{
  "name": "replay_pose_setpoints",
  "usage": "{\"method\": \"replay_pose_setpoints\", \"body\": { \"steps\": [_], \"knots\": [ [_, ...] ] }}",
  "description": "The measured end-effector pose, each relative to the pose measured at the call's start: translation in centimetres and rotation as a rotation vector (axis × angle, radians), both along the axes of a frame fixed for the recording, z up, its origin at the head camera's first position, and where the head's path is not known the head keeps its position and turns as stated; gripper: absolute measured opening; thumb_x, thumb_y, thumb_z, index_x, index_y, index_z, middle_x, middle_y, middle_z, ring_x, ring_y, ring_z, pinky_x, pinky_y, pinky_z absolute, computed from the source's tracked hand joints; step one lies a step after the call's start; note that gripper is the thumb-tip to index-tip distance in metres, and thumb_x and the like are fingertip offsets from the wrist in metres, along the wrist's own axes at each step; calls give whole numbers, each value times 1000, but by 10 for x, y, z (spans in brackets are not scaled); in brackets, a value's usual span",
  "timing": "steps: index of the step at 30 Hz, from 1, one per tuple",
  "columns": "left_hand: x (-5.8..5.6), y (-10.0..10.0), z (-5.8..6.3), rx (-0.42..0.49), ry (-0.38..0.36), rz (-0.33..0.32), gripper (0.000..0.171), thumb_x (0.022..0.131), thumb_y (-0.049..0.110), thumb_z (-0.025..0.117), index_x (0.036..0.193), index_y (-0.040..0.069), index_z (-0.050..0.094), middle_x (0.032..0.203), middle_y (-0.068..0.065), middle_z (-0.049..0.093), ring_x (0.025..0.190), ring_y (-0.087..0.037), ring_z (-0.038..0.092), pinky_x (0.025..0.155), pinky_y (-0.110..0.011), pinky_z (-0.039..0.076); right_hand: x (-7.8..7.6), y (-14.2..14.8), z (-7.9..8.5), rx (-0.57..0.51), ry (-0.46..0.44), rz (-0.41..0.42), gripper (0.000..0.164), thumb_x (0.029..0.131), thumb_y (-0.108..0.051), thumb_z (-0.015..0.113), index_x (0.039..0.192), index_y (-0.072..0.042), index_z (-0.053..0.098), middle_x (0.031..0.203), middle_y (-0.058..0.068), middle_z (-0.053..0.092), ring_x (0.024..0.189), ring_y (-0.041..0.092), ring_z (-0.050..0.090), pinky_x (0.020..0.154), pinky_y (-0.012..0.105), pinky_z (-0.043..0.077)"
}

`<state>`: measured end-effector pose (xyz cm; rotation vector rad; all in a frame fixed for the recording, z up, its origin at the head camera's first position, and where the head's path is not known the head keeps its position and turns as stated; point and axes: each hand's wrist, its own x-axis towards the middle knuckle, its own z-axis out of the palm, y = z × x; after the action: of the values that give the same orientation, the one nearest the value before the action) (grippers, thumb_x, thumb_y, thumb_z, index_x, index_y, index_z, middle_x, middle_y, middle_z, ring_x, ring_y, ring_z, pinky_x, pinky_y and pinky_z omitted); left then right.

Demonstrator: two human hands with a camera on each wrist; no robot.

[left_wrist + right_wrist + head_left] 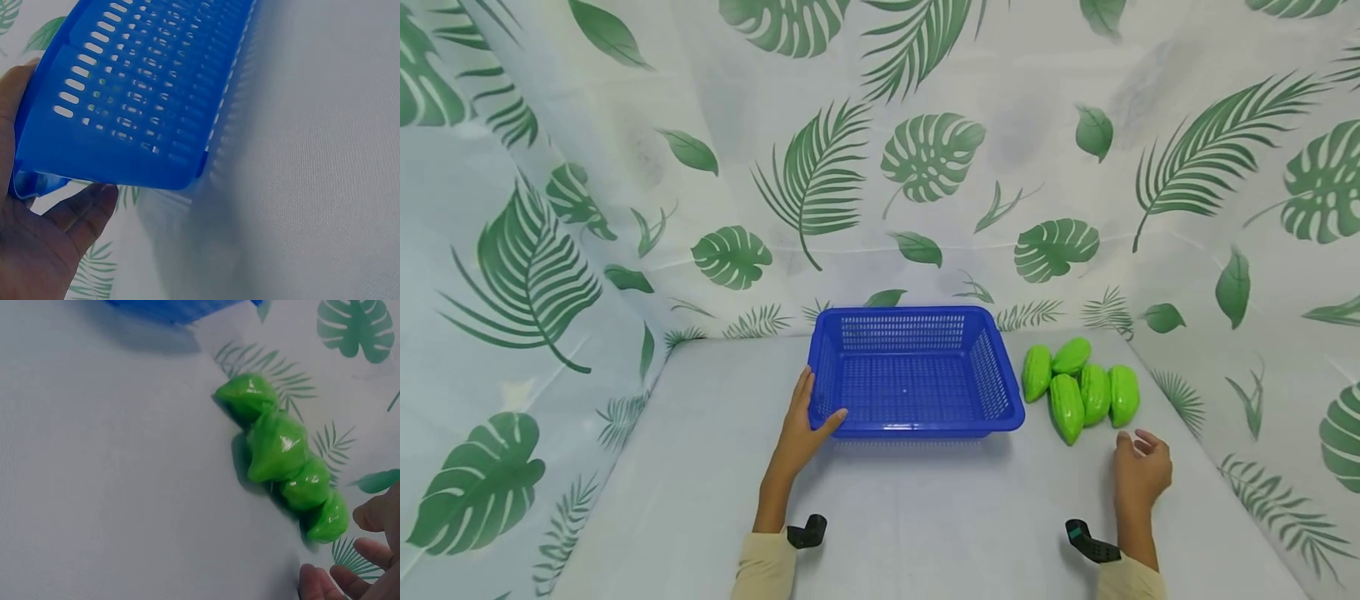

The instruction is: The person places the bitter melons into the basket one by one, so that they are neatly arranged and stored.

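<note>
A blue plastic basket (902, 390) with slotted walls stands upright on the table. My left hand (798, 433) holds its near left corner, the thumb over the front rim and the fingers along the outer left side. In the left wrist view the fingers (94, 212) reach beneath the rim of the basket (125, 119). Right of the basket lie several glossy green ridged fruits (1067, 407), like star fruits, close together. My right hand (1141, 468) is just in front of them, fingers loosely bent, holding nothing. The right wrist view shows the green fruits (278, 447) beside its fingertips.
White cloth covers the table (895, 517). Leaf-printed sheets (865, 167) hang behind and at both sides of the table. A black wrist mount (807, 532) is on the left wrist, and another black mount (1092, 543) on the right.
</note>
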<state>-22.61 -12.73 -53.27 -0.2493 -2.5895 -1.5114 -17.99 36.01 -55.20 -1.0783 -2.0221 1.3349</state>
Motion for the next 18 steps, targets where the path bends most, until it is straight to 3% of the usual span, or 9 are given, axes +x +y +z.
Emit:
{"method": "replay_pose_setpoints", "body": {
  "steps": [8,13,18],
  "knots": [
    [2,0,3,-20,6,9,99,86,45,71,158,9,12,166,-8,7,152,-34,11,118,-59,18,-9,4,-6,8,-11,40,59,93,-32,58,141,-1,44,136,18,43,89,1,43,74,19,37],
    [1,0,2,-27,-8,10,100,86,46,70,158,11,10,166,-4,6,152,-32,9,119,-58,17,-10,-4,-11,56,-20,65,60,94,-30,58,142,0,39,126,16,41,96,12,42,78,25,34],
    [2,0,1,-26,0,8,99,87,45,70,158,11,11,166,-5,6,152,-32,10,118,-58,17,-12,-20,-15,115,31,112,56,93,-25,60,138,2,41,118,17,42,98,19,43,79,28,34]
  ]
}}
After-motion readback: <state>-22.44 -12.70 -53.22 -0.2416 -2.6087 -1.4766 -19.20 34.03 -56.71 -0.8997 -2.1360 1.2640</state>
